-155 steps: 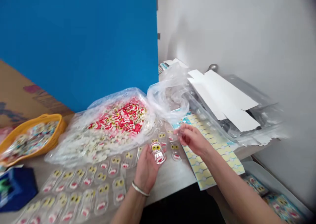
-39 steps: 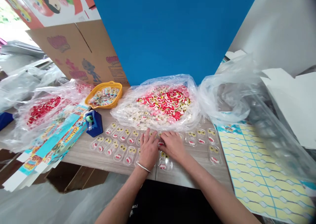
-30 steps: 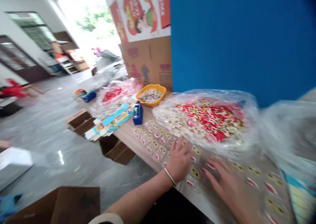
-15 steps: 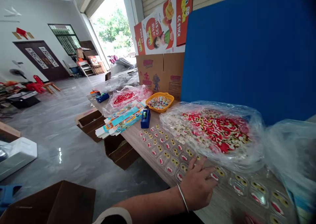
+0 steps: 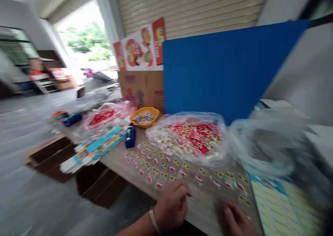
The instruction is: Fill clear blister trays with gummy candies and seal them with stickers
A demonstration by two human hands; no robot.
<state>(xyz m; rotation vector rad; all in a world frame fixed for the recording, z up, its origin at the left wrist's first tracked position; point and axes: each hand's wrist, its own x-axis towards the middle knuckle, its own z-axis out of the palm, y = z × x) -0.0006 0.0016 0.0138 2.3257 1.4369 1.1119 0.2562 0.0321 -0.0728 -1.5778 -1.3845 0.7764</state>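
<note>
My left hand (image 5: pixel 172 205), with a bracelet at the wrist, is over the near table edge. Its fingers are curled in, and whatever they may hold is hidden. Just beyond it are rows of small clear plastic trays (image 5: pixel 159 184), each with yellow eye-like pieces and a red-and-white mouth-like piece. Lower right, my right hand (image 5: pixel 236 219) is partly cut off by the frame, thumb and fingers drawn together; I cannot make out anything in them. It is close to the rightmost trays (image 5: pixel 244 200). Behind the rows lies a clear bag (image 5: pixel 186 133) of loose red, white and yellow pieces.
A blue tape dispenser (image 5: pixel 130 137), flat printed boxes (image 5: pixel 100 142) and a yellow basket (image 5: pixel 153 122) of small pieces are at left. A blue board (image 5: pixel 215 69) stands behind. At right are a plastic bag (image 5: pixel 262 152) and yellow printed sheets (image 5: pixel 278 208). Cartons (image 5: pixel 101 189) sit below the edge.
The view has swung right. My left hand has drawn back from the trays, its spread fingers now curled. My right hand shows more, at the lower right.
</note>
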